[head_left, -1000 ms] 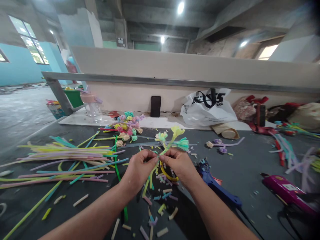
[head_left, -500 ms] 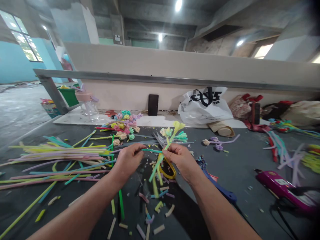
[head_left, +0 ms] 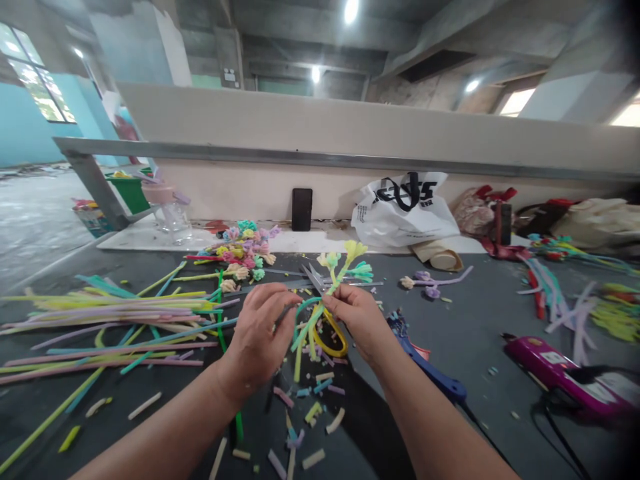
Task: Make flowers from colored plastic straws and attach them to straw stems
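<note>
My right hand (head_left: 357, 319) pinches the stems of a small pipe-cleaner flower bunch (head_left: 345, 267) with yellow, pale and mint-green heads. Loose stem ends hang below the fingers. A teal pipe cleaner (head_left: 306, 303) bends out from these stems towards my left hand (head_left: 264, 333), whose curled fingers close on its other end; the fingertips are partly hidden. Behind and below the bunch lie scissors (head_left: 342, 343) with yellow handles, blades pointing away.
Loose pipe cleaners (head_left: 125, 310) are heaped at left, finished flowers (head_left: 247, 247) behind them. Cut scraps (head_left: 313, 413) litter the front. To the right are a blue-handled tool (head_left: 440, 377), a purple corded tool (head_left: 555, 370) and a purple flower sprig (head_left: 433, 283). A phone (head_left: 302, 209) stands at the back.
The teal pipe cleaner was stretched nearly straight between my hands and now arches. My left hand has turned and come closer to the stems; my right hand keeps its hold.
</note>
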{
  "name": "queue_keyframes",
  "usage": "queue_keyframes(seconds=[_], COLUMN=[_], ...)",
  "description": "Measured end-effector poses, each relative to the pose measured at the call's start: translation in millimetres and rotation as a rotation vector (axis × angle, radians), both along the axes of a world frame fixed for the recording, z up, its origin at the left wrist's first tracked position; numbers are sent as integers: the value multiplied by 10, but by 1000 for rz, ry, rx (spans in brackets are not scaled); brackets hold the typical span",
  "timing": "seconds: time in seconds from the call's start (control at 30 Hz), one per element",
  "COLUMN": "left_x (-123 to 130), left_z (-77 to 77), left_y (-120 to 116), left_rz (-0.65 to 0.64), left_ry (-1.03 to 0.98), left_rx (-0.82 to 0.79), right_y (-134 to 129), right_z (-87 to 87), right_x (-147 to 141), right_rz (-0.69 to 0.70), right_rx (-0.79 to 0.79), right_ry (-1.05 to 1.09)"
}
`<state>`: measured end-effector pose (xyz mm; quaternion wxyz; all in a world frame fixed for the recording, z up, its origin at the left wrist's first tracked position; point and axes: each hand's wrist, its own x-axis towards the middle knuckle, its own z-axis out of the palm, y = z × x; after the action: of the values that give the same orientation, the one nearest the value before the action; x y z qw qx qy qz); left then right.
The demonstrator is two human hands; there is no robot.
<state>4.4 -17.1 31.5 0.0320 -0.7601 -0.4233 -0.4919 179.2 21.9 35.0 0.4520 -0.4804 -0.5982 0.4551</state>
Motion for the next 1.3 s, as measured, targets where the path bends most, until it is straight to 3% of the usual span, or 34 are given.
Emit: queue_keyframes(seconds=[0.1,0.27,0.33,0.67,0.87,1.0,1.13,1.23,1.3], left_x=[40,92,97,101,128,156,145,122,113], left_z=[-11,-64,-77,-77,-68,-39,-27,-38,-50], left_y=[5,61,75,77,62,32,9,21,40], left_rz=[-56,-171,-216,-220,-298,-422,-545,-591,-572], left_ry=[-69,-359,-463,-546,-668,-942,-1179,-1151,-1076], left_rx=[-96,-589,-706,-728,-894,-1095,-1298,-1316,-1263], right_y=[-34,-93,-104,-73,-70,-100,-149,-166,-155], right_z=[-12,-11,-7,-11,11,48,57,39,17], right_x=[-48,-136,-150,-136,-152,-156,-156,-160,-168], right_rz=[42,119,129,55,18,64,190,277,243], right_rx=[18,6,4,11,-15,-26,-155,-199,-188], right_ry=[-21,22,48,-39,-111,-37,171,245,203])
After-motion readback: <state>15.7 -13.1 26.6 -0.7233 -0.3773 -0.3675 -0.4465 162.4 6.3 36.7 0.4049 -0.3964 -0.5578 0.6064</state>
